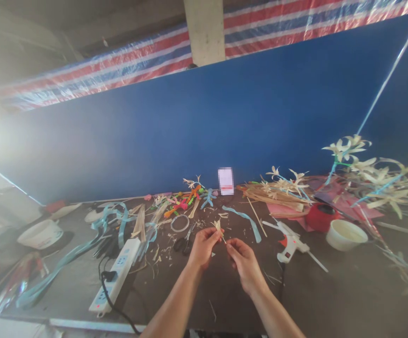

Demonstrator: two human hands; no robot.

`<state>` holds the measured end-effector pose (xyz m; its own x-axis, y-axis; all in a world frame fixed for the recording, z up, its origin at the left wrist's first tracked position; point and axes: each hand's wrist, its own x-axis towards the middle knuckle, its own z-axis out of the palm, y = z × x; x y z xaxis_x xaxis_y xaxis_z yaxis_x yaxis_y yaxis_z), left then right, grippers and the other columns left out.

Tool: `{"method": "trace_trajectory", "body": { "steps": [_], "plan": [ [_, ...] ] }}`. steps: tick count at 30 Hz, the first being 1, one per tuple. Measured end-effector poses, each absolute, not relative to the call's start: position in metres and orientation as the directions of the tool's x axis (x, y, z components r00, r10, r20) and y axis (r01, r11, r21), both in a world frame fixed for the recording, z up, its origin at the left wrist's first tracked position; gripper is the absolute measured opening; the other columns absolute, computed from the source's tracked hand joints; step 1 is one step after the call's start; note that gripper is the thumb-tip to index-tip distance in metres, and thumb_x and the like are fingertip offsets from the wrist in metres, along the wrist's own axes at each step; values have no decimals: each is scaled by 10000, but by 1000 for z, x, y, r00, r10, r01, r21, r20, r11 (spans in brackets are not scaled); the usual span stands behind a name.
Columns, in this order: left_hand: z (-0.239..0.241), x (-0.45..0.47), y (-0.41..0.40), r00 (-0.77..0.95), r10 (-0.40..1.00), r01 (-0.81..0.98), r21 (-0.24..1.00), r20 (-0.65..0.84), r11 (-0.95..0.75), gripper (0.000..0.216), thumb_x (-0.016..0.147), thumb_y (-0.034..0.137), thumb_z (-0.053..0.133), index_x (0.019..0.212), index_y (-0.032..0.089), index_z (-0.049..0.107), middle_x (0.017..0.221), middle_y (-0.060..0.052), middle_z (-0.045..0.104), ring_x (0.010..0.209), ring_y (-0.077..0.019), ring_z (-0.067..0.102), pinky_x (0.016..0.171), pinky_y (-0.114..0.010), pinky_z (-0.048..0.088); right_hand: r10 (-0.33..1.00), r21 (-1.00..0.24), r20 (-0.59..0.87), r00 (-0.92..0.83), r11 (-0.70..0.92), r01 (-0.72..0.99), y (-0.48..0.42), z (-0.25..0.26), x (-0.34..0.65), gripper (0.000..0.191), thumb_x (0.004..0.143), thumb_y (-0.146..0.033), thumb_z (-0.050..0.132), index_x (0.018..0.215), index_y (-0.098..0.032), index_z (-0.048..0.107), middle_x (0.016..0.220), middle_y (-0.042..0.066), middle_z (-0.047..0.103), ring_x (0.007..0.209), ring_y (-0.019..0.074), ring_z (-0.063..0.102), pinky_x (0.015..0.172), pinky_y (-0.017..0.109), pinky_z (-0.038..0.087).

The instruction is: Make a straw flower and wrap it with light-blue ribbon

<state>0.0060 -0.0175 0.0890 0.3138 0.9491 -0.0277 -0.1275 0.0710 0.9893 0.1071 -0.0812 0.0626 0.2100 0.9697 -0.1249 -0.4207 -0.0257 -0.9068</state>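
Pinched in my left hand is a small cream-coloured straw flower, its petals pointing up past the fingertips. A thin stem runs down from it to my right hand, whose thumb and fingers are closed on the lower end. Both hands are above the dark table, close together. Scissors lie just left of my left hand, near a roll of clear tape. To the right of my right hand rests a white glue gun with a glue stick poking out of its back.
A power strip with a black cable lies at left, beside blue ribbon. Finished straw flowers, a white bowl and a red container stand at right. Colourful twisted pieces line the back by the blue wall.
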Motion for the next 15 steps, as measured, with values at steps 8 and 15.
{"method": "trace_trajectory", "body": {
  "steps": [8, 15],
  "plan": [
    [92, 8, -21, 338, 941, -176, 980, -31, 95, 219, 614, 335, 667, 669, 123, 656, 590, -12, 578, 535, -97, 481, 573, -214, 364, 982, -793, -165, 88, -79, -604, -84, 62, 108, 214, 711, -371, 590, 721, -174, 506, 500, -76, 394, 379, 27, 258, 366, 151, 180],
    [96, 8, -24, 441, 896, -343, 913, -52, 222, 236, 652, 331, 644, 707, 102, 650, 652, -30, 581, 546, -83, 487, 580, -215, 377, 975, -717, -220, 4, -159, -679, -85, 64, 114, 239, 652, -367, 650, 715, -180, 516, 486, -80, 410, 353, 17, 268, 350, 144, 188]
  ]
}}
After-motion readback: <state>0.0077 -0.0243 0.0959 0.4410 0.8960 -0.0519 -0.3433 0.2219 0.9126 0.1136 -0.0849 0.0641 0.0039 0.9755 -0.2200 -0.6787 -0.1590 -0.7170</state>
